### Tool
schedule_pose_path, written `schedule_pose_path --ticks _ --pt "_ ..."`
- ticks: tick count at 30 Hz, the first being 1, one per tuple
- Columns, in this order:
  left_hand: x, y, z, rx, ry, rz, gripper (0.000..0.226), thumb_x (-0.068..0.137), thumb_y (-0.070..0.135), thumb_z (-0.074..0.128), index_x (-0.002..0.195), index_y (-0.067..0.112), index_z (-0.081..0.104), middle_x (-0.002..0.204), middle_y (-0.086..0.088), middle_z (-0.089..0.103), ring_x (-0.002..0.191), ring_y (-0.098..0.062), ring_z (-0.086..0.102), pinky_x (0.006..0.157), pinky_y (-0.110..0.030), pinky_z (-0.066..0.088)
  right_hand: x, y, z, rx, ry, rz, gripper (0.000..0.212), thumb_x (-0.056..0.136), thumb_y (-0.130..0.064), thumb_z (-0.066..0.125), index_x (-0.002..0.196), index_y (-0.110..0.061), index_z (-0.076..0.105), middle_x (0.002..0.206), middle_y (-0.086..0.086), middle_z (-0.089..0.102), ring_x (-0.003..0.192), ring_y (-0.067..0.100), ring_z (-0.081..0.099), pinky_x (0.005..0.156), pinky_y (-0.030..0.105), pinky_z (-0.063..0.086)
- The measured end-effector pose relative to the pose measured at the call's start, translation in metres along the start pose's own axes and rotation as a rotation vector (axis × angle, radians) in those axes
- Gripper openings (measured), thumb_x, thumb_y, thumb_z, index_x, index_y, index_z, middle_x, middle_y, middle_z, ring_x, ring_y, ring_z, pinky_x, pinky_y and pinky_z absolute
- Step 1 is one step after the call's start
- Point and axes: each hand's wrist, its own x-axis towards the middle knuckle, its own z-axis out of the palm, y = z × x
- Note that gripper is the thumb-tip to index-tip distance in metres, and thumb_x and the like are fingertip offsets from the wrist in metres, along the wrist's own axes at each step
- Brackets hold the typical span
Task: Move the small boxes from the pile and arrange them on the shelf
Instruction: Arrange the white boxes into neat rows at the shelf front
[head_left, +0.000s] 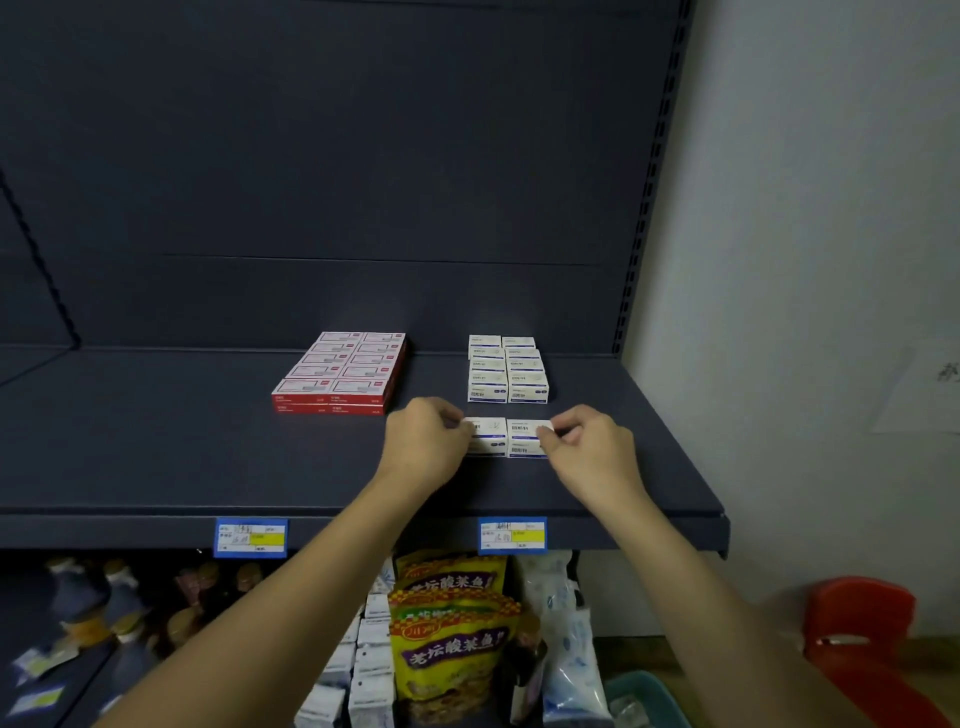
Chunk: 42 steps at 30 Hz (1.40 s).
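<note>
On the dark shelf (208, 447), just ahead of the white stack (508, 370), both hands are down on a fresh pair of small boxes; the left hand (423, 441) pinches the outer end of the left box (488, 439), the right hand (589, 441) pinches the outer end of the right box (525, 439), fingers curled, the two boxes side by side and nearly touching, apart from the stack behind; off to the left sits the red block (340, 371), well clear.

Risk from here, as I judge it: slide the pair back too briskly and the front row of the white stack gets shunted or knocked askew; uneven pressure from the two hands could twist the pair out of line, or pop one box up over its neighbour; those boxes look light, so a careless release may drag one along with the fingertips.

Hard to read: the print on the boxes is blurred; fingertips hide the boxes' outer ends; how many layers the white stack holds I cannot tell; the price tags (511, 534) on the shelf lip are illegible; the source pile may be the white cartons (371, 654) below, dim and partly behind the forearms.
</note>
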Motion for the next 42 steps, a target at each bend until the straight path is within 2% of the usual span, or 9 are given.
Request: schedule_pose_path --ticks 9,17,22,28,30,33,37,40,42 --pt "-0.005 0.003 -0.005 -0.023 -0.011 -0.051 0.016 0.092 0.025 0.071 0.106 0.020 0.074 0.103 -0.001 0.072 0.093 -0.015 0.067 0.081 -0.028 0.056 0.000 0.002 -0.006 0.027 -0.049 0.032 0.010 0.087 -0.029 0.072 0.089 -0.022 0.066 0.069 -0.008 0.067 0.073 0.008 0.065 0.066 0.023 0.052" --pt "-0.004 0.002 -0.008 -0.049 -0.020 -0.092 0.011 0.088 0.027 0.076 0.097 0.022 0.074 0.097 -0.002 0.072 0.079 -0.015 0.068 0.064 -0.025 0.055 0.001 0.000 -0.006 0.035 -0.047 0.055 0.014 0.082 -0.030 0.075 0.087 -0.021 0.066 0.072 -0.005 0.068 0.078 0.012 0.066 0.075 0.032 0.056" --pt "-0.005 -0.001 -0.007 -0.046 -0.017 -0.075 0.012 0.089 0.028 0.074 0.099 0.023 0.074 0.099 -0.001 0.072 0.086 -0.017 0.069 0.078 -0.031 0.060 -0.003 0.000 -0.006 0.028 -0.033 0.039 0.016 0.084 -0.031 0.075 0.091 -0.019 0.067 0.066 -0.004 0.067 0.071 0.007 0.065 0.066 0.025 0.052" --pt "-0.003 0.002 -0.011 0.008 -0.037 -0.062 0.013 0.088 0.028 0.076 0.099 0.022 0.075 0.095 0.001 0.071 0.084 -0.009 0.065 0.059 -0.016 0.046 -0.001 -0.002 -0.011 0.041 -0.064 0.064 0.015 0.085 -0.034 0.075 0.091 -0.022 0.068 0.069 -0.007 0.069 0.073 0.003 0.064 0.061 0.017 0.045" --pt "0.005 0.006 -0.017 0.031 -0.027 -0.062 0.017 0.086 0.029 0.077 0.100 0.021 0.075 0.095 0.003 0.070 0.088 -0.011 0.065 0.065 -0.018 0.048 0.005 -0.006 -0.017 0.062 -0.032 0.069 0.013 0.087 -0.034 0.072 0.089 -0.022 0.069 0.069 -0.010 0.069 0.073 0.000 0.062 0.060 0.015 0.043" --pt "0.030 0.014 -0.023 0.049 0.021 -0.069 0.014 0.086 0.024 0.074 0.098 0.018 0.077 0.089 0.001 0.067 0.094 -0.019 0.066 0.077 -0.026 0.051 0.030 -0.013 -0.023 0.091 0.049 0.086 0.010 0.089 -0.030 0.070 0.085 -0.021 0.069 0.071 -0.011 0.067 0.077 0.005 0.064 0.067 0.021 0.049" --pt "0.065 0.016 -0.017 0.029 0.058 -0.112 0.013 0.086 0.021 0.071 0.091 0.011 0.079 0.086 -0.006 0.070 0.096 -0.025 0.066 0.076 -0.030 0.050 0.070 -0.017 -0.019 0.070 0.059 0.146 0.018 0.089 -0.030 0.069 0.082 -0.013 0.072 0.083 0.000 0.069 0.096 0.024 0.067 0.085 0.034 0.054" --pt "0.083 0.016 -0.005 0.029 0.029 -0.160 0.022 0.088 0.026 0.072 0.097 0.006 0.076 0.091 -0.007 0.069 0.094 -0.026 0.064 0.072 -0.029 0.045 0.086 -0.017 -0.008 0.046 0.011 0.216 0.033 0.085 -0.031 0.071 0.082 0.002 0.073 0.083 0.014 0.073 0.084 0.027 0.068 0.078 0.037 0.055" --pt "0.091 0.019 0.005 0.030 0.001 -0.185 0.030 0.085 0.031 0.075 0.095 0.003 0.074 0.095 -0.010 0.072 0.086 -0.025 0.065 0.064 -0.029 0.045 0.092 -0.018 0.002 0.004 -0.013 0.245 0.033 0.081 -0.032 0.073 0.064 -0.004 0.066 0.065 0.010 0.067 0.064 0.023 0.063 0.066 0.033 0.053"
